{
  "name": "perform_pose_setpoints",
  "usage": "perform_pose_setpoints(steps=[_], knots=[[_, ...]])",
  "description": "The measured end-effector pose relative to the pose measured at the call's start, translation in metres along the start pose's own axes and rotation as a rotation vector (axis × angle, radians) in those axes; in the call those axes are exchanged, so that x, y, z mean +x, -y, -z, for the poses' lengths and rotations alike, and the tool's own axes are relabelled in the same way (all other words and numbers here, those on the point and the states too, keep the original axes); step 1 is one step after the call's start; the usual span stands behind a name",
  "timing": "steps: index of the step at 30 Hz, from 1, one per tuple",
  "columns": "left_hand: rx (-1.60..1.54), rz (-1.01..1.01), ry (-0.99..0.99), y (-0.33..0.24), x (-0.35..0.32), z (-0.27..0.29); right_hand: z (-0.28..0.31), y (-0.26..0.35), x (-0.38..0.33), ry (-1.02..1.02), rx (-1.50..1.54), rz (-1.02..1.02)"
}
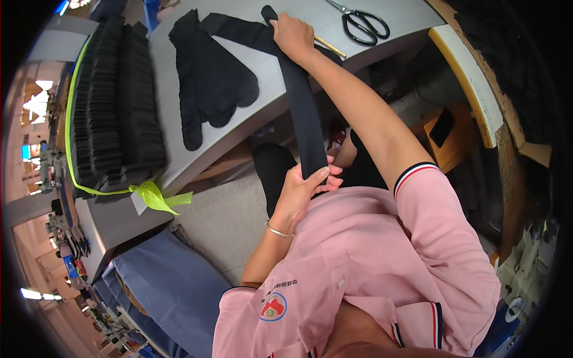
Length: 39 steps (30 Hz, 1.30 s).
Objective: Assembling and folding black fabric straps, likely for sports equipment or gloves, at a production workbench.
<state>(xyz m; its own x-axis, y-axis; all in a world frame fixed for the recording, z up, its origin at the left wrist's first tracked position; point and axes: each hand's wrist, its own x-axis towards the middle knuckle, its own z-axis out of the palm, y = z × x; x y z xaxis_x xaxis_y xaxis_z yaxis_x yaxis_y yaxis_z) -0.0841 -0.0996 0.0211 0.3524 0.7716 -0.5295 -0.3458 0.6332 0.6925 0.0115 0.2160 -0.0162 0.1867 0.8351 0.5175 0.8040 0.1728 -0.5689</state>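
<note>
A long black fabric strip [303,113] stretches from the grey table down over its front edge toward my lap. My left hand [304,188], with a bangle on the wrist, pinches its lower end between thumb and fingers. At the upper end, my right hand [292,39] is closed on the strip above the tabletop. Left of that hand, another black band [242,31] runs across the table. Beside it lie black cut fabric pieces [215,77] with rounded, finger-like ends, overlapping one another.
Black-handled scissors [364,28] and a thin yellow stick [329,46] lie right of my right hand. A tall bundle of black fabric pieces [122,101], tied with a neon yellow-green band [70,137], stands at the left. Blue-grey cloth [173,286] hangs below it.
</note>
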Motion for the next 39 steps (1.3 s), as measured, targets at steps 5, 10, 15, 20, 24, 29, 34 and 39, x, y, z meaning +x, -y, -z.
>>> perform_pose_setpoints(steps=[5, 10, 15, 20, 24, 29, 34, 39], knots=[[0.05, -0.038, -0.013, 0.005, 0.009, 0.004, 0.017, 0.008, 0.004, 0.175, 0.086, -0.15], [0.018, -0.07, -0.044, 0.0, 0.015, 0.009, 0.04, 0.024, -0.027, -0.009, 0.203, 0.095], [0.103, -0.037, 0.018, 0.011, 0.016, 0.005, 0.008, 0.003, -0.04, 0.181, -0.068, 0.36], [0.152, -0.013, 0.018, 0.016, 0.02, 0.011, -0.004, 0.005, -0.017, 0.275, -0.114, 0.347], [0.248, -0.002, 0.056, 0.025, 0.028, 0.014, -0.002, 0.0, -0.004, 0.339, -0.071, 0.28], [0.252, -0.073, 0.052, 0.024, 0.027, 0.011, 0.027, -0.001, -0.011, 0.22, 0.144, 0.3], [0.313, -0.149, 0.087, 0.014, 0.031, 0.011, 0.1, 0.019, -0.063, 0.049, 0.356, 0.16], [0.246, -0.154, 0.3, -0.007, 0.034, -0.02, 0.159, 0.016, -0.056, 0.501, 1.187, -0.448]])
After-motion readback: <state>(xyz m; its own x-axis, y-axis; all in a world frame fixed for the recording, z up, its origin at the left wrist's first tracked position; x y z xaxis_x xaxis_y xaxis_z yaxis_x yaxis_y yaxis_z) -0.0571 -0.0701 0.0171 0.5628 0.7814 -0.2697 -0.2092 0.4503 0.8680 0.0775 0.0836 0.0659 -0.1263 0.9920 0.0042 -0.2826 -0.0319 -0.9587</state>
